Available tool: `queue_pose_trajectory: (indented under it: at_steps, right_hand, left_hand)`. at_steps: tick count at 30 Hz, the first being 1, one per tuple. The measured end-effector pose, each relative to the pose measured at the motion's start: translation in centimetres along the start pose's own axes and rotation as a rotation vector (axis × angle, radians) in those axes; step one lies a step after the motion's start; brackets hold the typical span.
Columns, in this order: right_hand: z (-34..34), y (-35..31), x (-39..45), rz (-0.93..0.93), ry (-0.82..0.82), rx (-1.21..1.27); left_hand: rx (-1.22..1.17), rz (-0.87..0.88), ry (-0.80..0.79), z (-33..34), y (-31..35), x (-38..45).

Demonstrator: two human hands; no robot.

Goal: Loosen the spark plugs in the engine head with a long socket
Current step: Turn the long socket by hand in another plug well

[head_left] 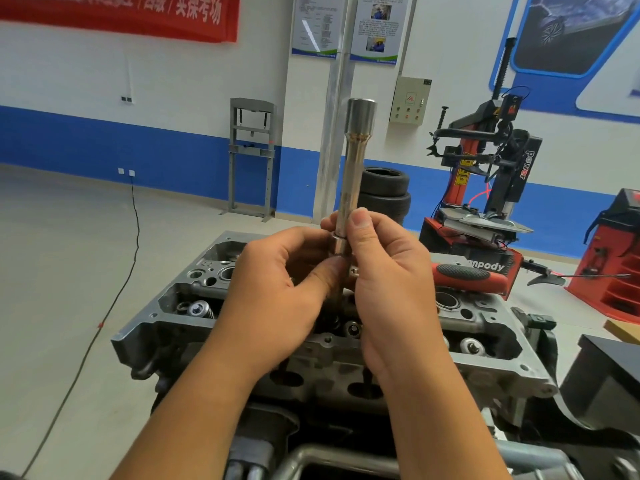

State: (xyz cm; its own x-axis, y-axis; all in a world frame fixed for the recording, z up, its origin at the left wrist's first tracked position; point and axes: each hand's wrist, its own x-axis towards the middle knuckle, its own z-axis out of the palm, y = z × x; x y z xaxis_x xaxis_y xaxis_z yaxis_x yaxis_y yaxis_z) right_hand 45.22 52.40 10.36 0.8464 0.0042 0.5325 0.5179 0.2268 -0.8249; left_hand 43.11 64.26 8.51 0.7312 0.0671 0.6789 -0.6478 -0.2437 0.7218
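Steel catches the light along the long socket (353,174), held upright at the twelve o'clock of both fists, above the engine head (194,317). The left hand (280,289) pinches its lower collar; the right hand (388,271) wraps the shaft, thumb pressed on it. A red-handled tool (467,277) sits at three o'clock. Risk: if the joint being fitted seats only partway, the socket could drop onto the valve springs (197,310) below.
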Motion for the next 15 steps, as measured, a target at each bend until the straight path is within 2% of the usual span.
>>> queue_pose_trajectory:
  at_steps: [5, 11, 15]
  right_hand:
    - [-0.12, -0.33, -0.17, -0.013, 0.025, 0.092]
    - [0.12, -0.17, -0.35, -0.093, -0.014, -0.003]
    - [0.23, -0.04, -0.19, -0.082, -0.001, -0.021]
  left_hand:
    - [0.087, 0.01, 0.107, 0.11, 0.07, -0.11]
    - [0.007, -0.018, -0.093, -0.51, -0.05, 0.18]
    - [-0.006, -0.025, -0.012, -0.38, -0.24, 0.16]
